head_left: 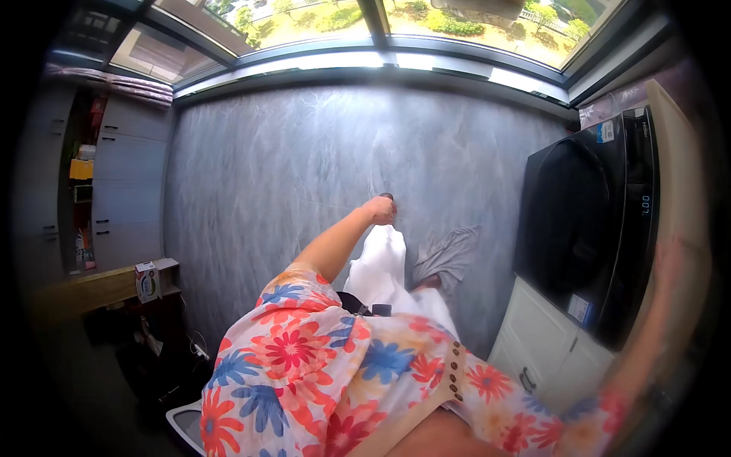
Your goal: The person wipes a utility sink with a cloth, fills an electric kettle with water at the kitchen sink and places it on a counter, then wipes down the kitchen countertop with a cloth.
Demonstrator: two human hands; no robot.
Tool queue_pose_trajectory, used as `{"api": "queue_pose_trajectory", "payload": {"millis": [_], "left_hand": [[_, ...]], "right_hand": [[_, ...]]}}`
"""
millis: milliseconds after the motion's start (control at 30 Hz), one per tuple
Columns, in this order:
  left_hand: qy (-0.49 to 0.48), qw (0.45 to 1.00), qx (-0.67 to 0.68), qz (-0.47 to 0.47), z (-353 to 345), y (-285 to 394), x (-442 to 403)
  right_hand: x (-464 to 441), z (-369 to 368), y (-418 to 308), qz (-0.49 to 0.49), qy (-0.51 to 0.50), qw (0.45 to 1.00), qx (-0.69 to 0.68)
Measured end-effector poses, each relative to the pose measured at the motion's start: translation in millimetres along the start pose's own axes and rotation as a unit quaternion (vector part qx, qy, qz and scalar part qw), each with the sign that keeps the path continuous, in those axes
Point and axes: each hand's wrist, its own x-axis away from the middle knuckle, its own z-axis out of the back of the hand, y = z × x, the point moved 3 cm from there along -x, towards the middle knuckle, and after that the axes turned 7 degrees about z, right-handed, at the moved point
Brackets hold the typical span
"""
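My left hand point(380, 210) is stretched out in front of me above the floor, its fingers curled closed. Whether anything is inside it is hidden. Just beyond it shows the dark tip of what looks like a shoe point(387, 196), below my white trousers point(383, 255). A crumpled grey cloth point(449, 257) lies on the floor by my other foot, where a brown shoe point(429, 282) partly shows. At the far right, my right hand point(669, 260) is raised over a pale surface beside the black washing machine point(567, 213). Blur and shadow hide its fingers.
Grey marbled floor point(266, 152) stretches to the windows point(304, 30). White cabinet doors point(541, 335) adjoin the washing machine. On the left stand grey cabinets point(129, 179) and a wooden ledge point(91, 286) with a small white box point(147, 282).
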Motion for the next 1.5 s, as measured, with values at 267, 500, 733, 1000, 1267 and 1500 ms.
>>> {"api": "queue_pose_trajectory", "payload": {"millis": [267, 500, 733, 1000, 1267, 1500], "left_hand": [[0.048, 0.995, 0.055, 0.069, -3, -52, 54], [0.056, 0.987, 0.095, 0.119, -1, -110, 106], [0.083, 0.979, 0.091, 0.16, 15, -132, 99], [0.099, 0.984, 0.079, 0.129, 51, -99, 49], [0.046, 0.994, 0.043, 0.094, 53, -37, 19], [-0.026, 0.995, 0.002, 0.097, 18, -30, 11]], "right_hand": [[43, -24, 36, -0.01, 0.003, 0.999, -0.031], [32, -58, 63, -0.004, 0.026, 0.992, -0.126], [35, -48, 54, 0.02, 0.026, 0.992, -0.124], [49, -9, 23, 0.003, -0.004, 0.998, -0.07], [55, -4, 16, -0.036, -0.024, 0.997, -0.065], [48, -25, 37, -0.008, -0.027, 0.999, -0.047]]}}
